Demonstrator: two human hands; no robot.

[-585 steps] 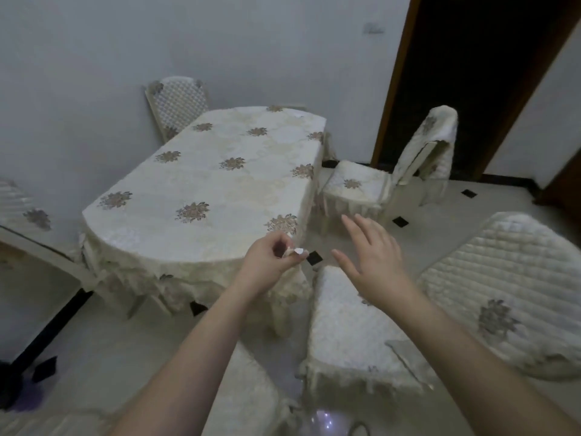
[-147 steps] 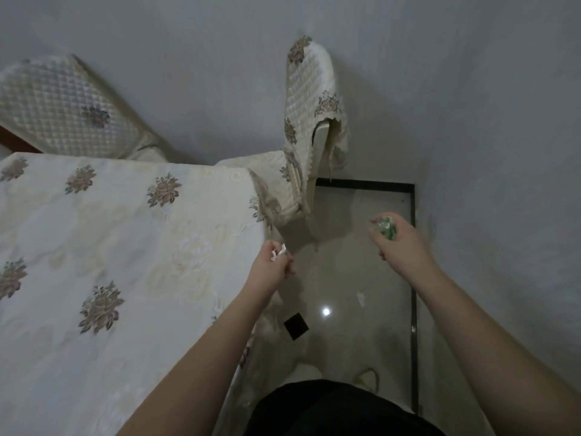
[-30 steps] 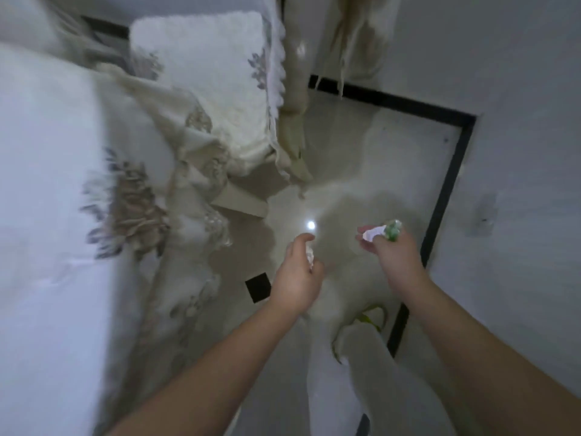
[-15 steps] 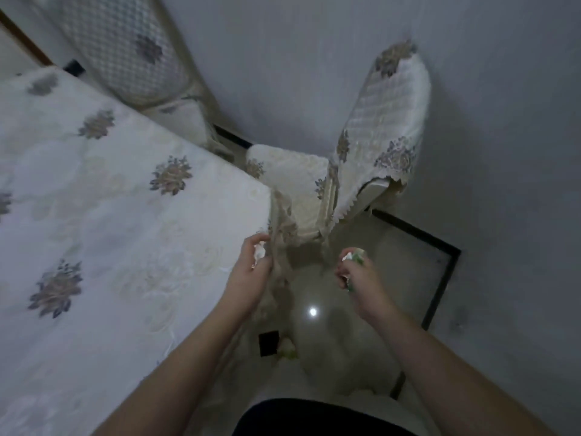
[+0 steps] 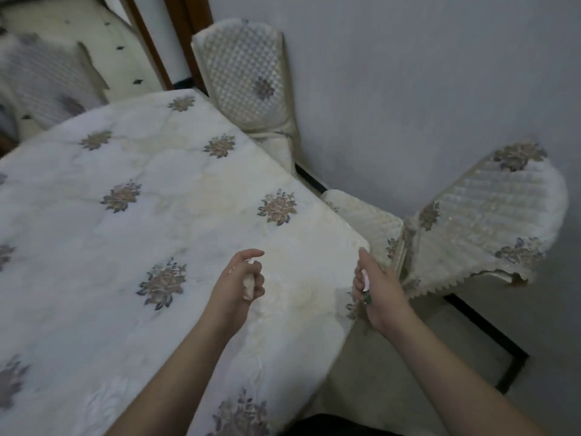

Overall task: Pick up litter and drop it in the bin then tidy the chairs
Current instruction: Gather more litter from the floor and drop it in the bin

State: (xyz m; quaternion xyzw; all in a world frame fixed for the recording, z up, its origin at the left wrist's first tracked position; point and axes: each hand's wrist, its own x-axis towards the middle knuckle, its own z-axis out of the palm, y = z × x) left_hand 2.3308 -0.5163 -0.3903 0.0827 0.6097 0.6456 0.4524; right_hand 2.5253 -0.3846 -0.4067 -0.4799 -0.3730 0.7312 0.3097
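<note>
Holding: litter is kept in both fists, evidently for carrying to a bin that is not in view.
Left hand (image 5: 237, 283): curled round a pale paper scrap (image 5: 249, 285), above the tablecloth (image 5: 125, 234).
Right hand (image 5: 375, 289): closed on a white-and-green wrapper (image 5: 365, 289), possibly plastic, beside the table corner.
Chairs (image 5: 478, 221): not yet tidied.

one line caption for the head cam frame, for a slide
Both hands carry litter over the covered table: left hand grips a white scrap, right hand a white-and-green wrapper.

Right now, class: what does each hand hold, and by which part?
Left hand grips a paper scrap around its middle; right hand grips white-and-green litter, mostly hidden.
</note>
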